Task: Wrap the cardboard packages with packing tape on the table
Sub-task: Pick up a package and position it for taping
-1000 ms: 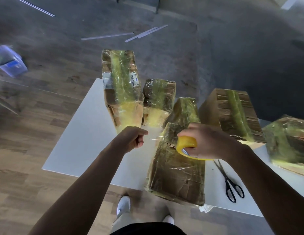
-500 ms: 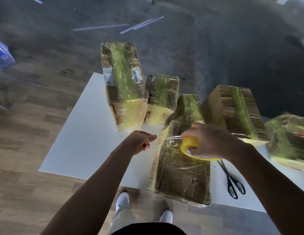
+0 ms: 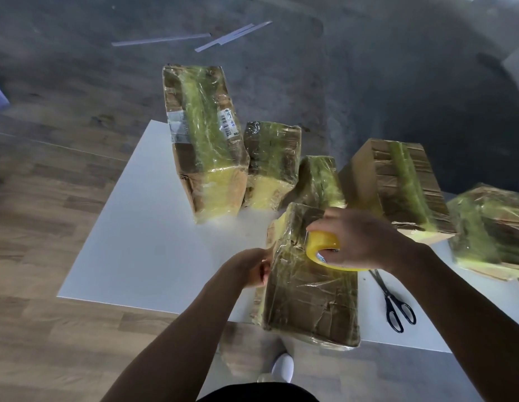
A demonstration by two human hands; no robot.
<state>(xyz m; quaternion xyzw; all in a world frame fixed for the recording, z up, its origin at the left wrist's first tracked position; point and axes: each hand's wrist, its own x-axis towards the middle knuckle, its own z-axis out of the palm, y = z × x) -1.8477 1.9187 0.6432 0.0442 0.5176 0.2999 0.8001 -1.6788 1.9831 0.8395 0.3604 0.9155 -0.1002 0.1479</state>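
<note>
A tape-wrapped cardboard package (image 3: 309,294) lies at the near edge of the white table (image 3: 142,248), its near end hanging over the edge. My right hand (image 3: 357,239) grips a yellow roll of packing tape (image 3: 323,246) on top of this package. My left hand (image 3: 249,269) is at the package's left side with curled fingers, pinching the loose end of the clear tape against it. Several other wrapped packages stand behind: a tall one (image 3: 204,140), a smaller one (image 3: 271,161), a narrow one (image 3: 320,178), a wide one (image 3: 397,181) and one at the right (image 3: 493,230).
Black-handled scissors (image 3: 393,303) lie on the table right of the near package. White strips (image 3: 232,34) lie on the dark floor beyond the table. My white shoe (image 3: 283,367) shows under the table edge. Wooden floor lies to the left.
My left hand has moved right, from stretching tape in the air to the package's left side. The roll in my right hand stays on top of the package.
</note>
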